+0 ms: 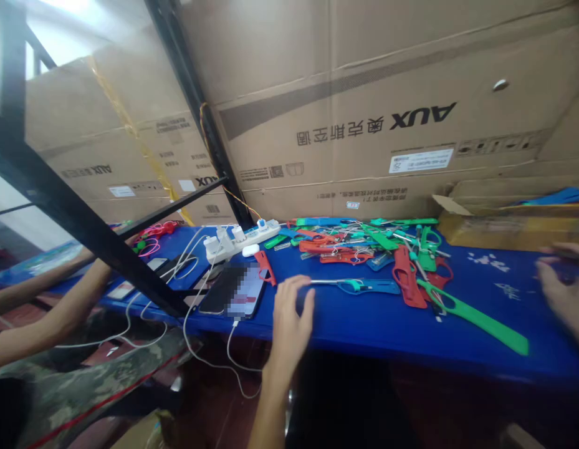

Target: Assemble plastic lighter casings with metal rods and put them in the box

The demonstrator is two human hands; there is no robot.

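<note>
Teal-handled metal tool (366, 286) lies on the blue table (457, 349), with the open, empty left hand (291, 318) just left of it and the curled right hand (564, 287) well right of it, whether grasping anything impossible to tell.

The left hand (289, 318) is seen bare at lower centre of the frame, and a slim, bare forearm (268, 405) is shown running off the bottom edge. The right hand (563, 293), also bare, is cut off by the right edge of the frame.
</note>
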